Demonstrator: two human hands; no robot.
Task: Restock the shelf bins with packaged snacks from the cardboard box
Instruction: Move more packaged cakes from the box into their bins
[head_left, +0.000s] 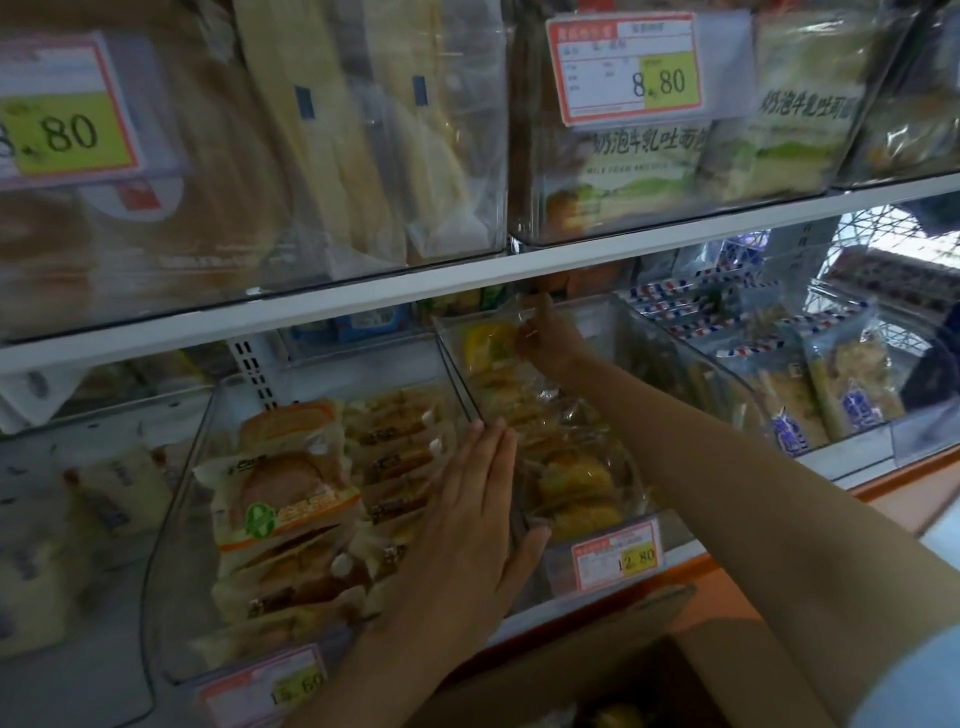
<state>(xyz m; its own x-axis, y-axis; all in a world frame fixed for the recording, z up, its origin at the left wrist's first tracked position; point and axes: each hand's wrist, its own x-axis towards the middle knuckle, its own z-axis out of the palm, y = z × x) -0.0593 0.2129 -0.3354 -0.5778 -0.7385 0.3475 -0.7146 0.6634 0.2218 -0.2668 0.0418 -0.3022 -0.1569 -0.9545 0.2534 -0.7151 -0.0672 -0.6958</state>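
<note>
1. Nearest the camera, the cardboard box (571, 639) is sitting open just below the lower shelf, one flap sticking up.
2. The left hand (467, 519) is lying flat, fingers straight and together, pressing where the bread packets (280, 488) are meeting the wall of the middle bin (454, 374).
3. Inside that bin, yellow snack packets (571, 467) are lying stacked behind a price tag (615, 556) (it reads 12.80).
4. Further back, the right hand (553, 340) is reaching deep into the same bin, its fingers clamped on a clear snack packet (493, 340) at the rear.
5. Above, the upper shelf (363, 296) is carrying clear bins of loaves.
</note>
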